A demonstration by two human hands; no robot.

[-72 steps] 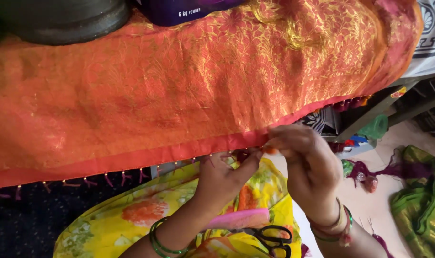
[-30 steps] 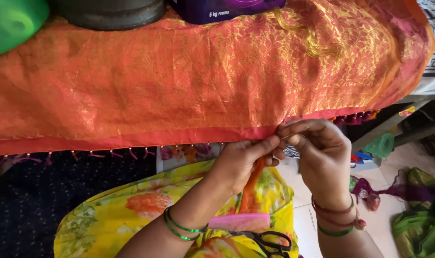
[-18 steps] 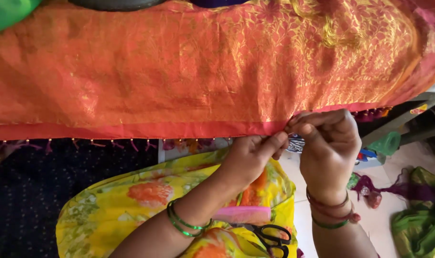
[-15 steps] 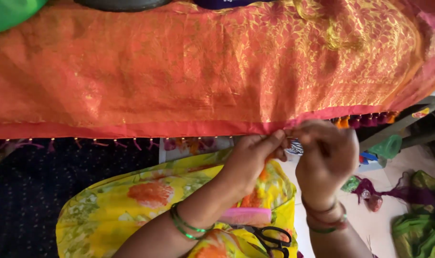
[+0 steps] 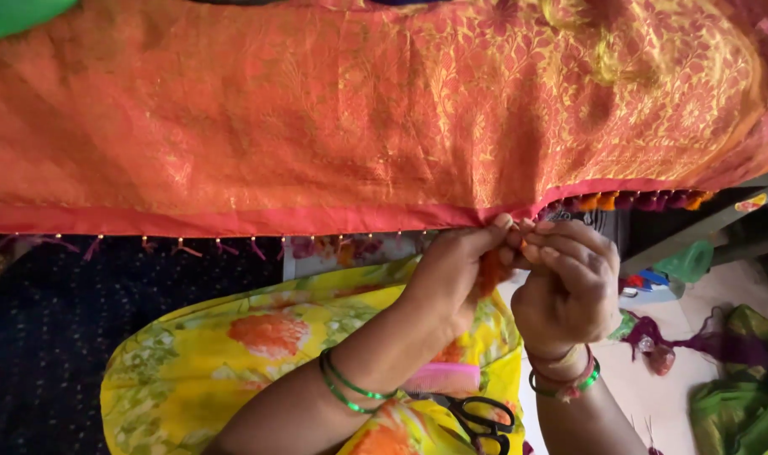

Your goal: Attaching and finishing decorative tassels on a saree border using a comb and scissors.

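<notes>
Both hands have shifted slightly left along the orange cloth (image 5: 359, 118); left hand (image 5: 456, 274) and right hand (image 5: 569, 286) fingers pinch its pink hem (image 5: 232, 221), knuckles meeting.

Pale floor (image 5: 645, 396) at lower right, daylit, soft light w/o hard shadows. Green cloth (image 5: 738, 396) heaped on it near the right edge; purple thread scraps (image 5: 654, 341) just beside. Green bag (image 5: 687, 261) and small blue-red items (image 5: 649, 278) farther back under a grey frame bar (image 5: 704, 223). Dark dotted fabric (image 5: 47, 337) at lower left. Walls, windows not visible.
</notes>
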